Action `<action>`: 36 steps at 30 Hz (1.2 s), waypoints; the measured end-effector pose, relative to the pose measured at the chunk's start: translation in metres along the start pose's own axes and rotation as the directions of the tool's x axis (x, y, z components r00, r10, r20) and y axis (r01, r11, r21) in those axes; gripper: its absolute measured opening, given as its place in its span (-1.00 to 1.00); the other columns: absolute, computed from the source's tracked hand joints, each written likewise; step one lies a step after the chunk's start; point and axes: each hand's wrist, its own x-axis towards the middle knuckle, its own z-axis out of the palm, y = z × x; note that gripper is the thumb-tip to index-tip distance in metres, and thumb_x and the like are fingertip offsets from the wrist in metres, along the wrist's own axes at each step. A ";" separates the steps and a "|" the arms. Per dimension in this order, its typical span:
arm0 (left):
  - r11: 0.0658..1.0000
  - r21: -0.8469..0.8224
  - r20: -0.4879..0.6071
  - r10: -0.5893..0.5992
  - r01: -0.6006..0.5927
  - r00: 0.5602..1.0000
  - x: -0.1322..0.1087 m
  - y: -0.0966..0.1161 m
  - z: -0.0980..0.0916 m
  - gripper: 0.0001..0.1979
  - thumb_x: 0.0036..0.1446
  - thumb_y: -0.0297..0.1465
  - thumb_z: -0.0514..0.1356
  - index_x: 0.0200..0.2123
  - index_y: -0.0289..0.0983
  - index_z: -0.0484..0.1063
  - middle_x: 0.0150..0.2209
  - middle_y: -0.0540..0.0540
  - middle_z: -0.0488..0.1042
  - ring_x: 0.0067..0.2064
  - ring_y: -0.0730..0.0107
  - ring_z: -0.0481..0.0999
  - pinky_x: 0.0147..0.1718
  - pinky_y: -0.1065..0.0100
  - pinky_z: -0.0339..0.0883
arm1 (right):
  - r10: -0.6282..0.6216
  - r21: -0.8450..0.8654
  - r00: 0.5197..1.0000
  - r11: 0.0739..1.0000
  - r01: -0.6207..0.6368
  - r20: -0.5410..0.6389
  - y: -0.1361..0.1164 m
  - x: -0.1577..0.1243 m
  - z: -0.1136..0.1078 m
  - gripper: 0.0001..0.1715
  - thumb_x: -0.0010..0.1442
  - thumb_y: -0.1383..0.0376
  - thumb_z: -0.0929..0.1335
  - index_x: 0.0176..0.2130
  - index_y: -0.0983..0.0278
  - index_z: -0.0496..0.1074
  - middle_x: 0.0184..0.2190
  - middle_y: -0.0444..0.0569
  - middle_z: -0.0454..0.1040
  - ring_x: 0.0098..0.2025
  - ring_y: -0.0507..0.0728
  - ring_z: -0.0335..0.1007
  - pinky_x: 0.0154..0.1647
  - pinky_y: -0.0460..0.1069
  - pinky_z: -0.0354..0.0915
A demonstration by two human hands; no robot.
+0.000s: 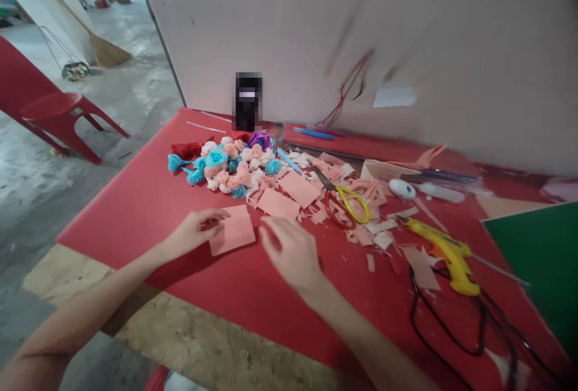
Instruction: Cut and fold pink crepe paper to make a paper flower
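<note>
Head view: a pink paper square (238, 231) lies on the red surface (135, 189), its left edge at the left hand (192, 235), half-curled — whether it pinches the paper, I cannot tell. The right hand (293, 252) hangs loosely open just beside the right edge, seemingly holding nothing. A light touch should keep the square uncreased — and clear of the scraps (361, 235), scissors (335, 188) and glue gun (445, 249).

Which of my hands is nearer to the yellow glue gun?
Right. Your right hand is left of the yellow glue gun; your left hand is farther left, at the left side of the pink paper square.
</note>
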 end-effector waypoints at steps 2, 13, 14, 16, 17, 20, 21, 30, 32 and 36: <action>0.999 0.030 -0.020 0.016 -0.015 1.000 0.003 -0.003 -0.003 -0.69 0.12 -0.23 0.03 -0.19 -0.29 0.39 -0.16 -0.15 0.51 -0.15 0.26 0.49 -0.14 0.27 0.38 | 0.115 -0.042 0.993 0.992 -0.115 0.002 0.024 0.013 -0.002 -0.68 0.19 0.38 0.16 -0.28 0.32 0.47 -0.29 0.05 0.54 -0.23 0.15 0.40 -0.28 0.00 0.28; 0.780 0.542 0.192 0.246 -0.312 0.950 0.004 -0.009 0.003 -0.39 0.03 -0.08 0.17 0.08 -0.27 0.24 0.13 -0.23 0.28 0.15 0.05 0.23 0.19 -0.03 -0.08 | 0.268 -0.091 0.944 0.963 -0.255 0.194 0.068 0.038 0.011 -0.56 -0.04 0.38 0.32 -0.10 0.42 0.40 -0.16 0.17 0.46 -0.09 0.29 0.28 -0.09 0.12 0.22; 0.775 0.552 0.210 0.228 -0.308 0.951 0.004 -0.009 0.003 -0.38 0.01 -0.07 0.18 0.08 -0.28 0.24 0.14 -0.23 0.28 0.15 0.04 0.23 0.19 -0.04 -0.10 | 0.267 -0.079 0.942 0.963 -0.256 0.204 0.069 0.039 0.013 -0.54 -0.07 0.39 0.33 -0.10 0.41 0.40 -0.17 0.16 0.46 -0.09 0.29 0.27 -0.09 0.11 0.22; 0.781 0.553 0.220 0.198 -0.290 0.955 0.004 -0.008 0.003 -0.40 0.03 -0.07 0.15 0.07 -0.29 0.24 0.13 -0.24 0.29 0.15 0.04 0.23 0.19 -0.04 -0.12 | 0.267 -0.050 0.938 0.964 -0.263 0.220 0.073 0.041 0.015 -0.53 -0.11 0.42 0.33 -0.12 0.37 0.41 -0.19 0.13 0.46 -0.09 0.27 0.27 -0.09 0.10 0.22; 0.788 0.548 0.221 0.186 -0.279 0.957 0.005 -0.008 0.002 -0.40 0.05 -0.08 0.14 0.08 -0.31 0.23 0.12 -0.25 0.29 0.15 0.03 0.23 0.19 -0.04 -0.12 | 0.269 -0.033 0.936 0.963 -0.268 0.226 0.076 0.043 0.015 -0.55 -0.12 0.43 0.33 -0.15 0.36 0.43 -0.21 0.12 0.46 -0.10 0.26 0.27 -0.09 0.10 0.22; 0.816 0.522 0.209 0.161 -0.249 0.965 0.006 -0.005 0.001 -0.36 0.05 -0.11 0.13 0.13 -0.33 0.15 0.14 -0.28 0.26 0.15 0.01 0.23 0.19 -0.06 -0.14 | 0.259 0.039 0.930 0.960 -0.278 0.259 0.082 0.049 0.009 -0.77 -0.09 0.42 0.32 -0.34 0.33 0.46 -0.32 0.09 0.47 -0.17 0.24 0.31 -0.15 0.08 0.25; 0.826 0.510 0.201 0.155 -0.238 0.967 0.007 -0.005 0.001 -0.33 0.04 -0.11 0.15 0.14 -0.32 0.11 0.14 -0.29 0.25 0.15 0.00 0.22 0.18 -0.06 -0.14 | 0.244 0.073 0.930 0.959 -0.273 0.274 0.082 0.051 0.005 -0.84 -0.06 0.41 0.30 -0.39 0.33 0.45 -0.35 0.06 0.47 -0.21 0.21 0.33 -0.19 0.06 0.26; 0.894 0.398 0.153 0.157 -0.206 0.976 0.005 -0.001 -0.019 0.01 -0.18 0.03 0.28 0.22 -0.33 -0.04 0.18 -0.34 0.15 0.21 -0.09 0.10 0.19 -0.04 -0.10 | -0.039 0.381 0.899 0.913 -0.146 0.437 0.020 0.065 -0.007 -0.79 0.11 0.41 0.24 -0.34 0.31 0.47 -0.39 -0.08 0.52 -0.36 0.03 0.41 -0.33 -0.11 0.27; 0.886 0.404 0.168 0.174 -0.228 0.970 0.003 -0.003 -0.027 -0.01 -0.18 0.04 0.27 0.22 -0.31 -0.04 0.20 -0.32 0.11 0.23 -0.08 0.04 0.19 -0.01 -0.05 | -0.085 0.396 0.884 0.911 -0.118 0.460 0.005 0.070 0.009 -0.79 0.11 0.42 0.26 -0.33 0.30 0.49 -0.38 -0.07 0.53 -0.36 0.03 0.40 -0.34 -0.11 0.26; 0.863 0.426 0.187 0.208 -0.270 0.960 0.003 -0.005 -0.037 0.01 -0.17 0.06 0.26 0.24 -0.28 -0.07 0.23 -0.31 0.06 0.26 -0.09 -0.02 0.20 -0.02 -0.09 | -0.093 0.348 0.888 0.934 -0.079 0.451 0.001 0.080 0.038 -0.82 -0.01 0.45 0.36 -0.33 0.33 0.50 -0.34 0.00 0.54 -0.24 0.13 0.38 -0.21 -0.01 0.26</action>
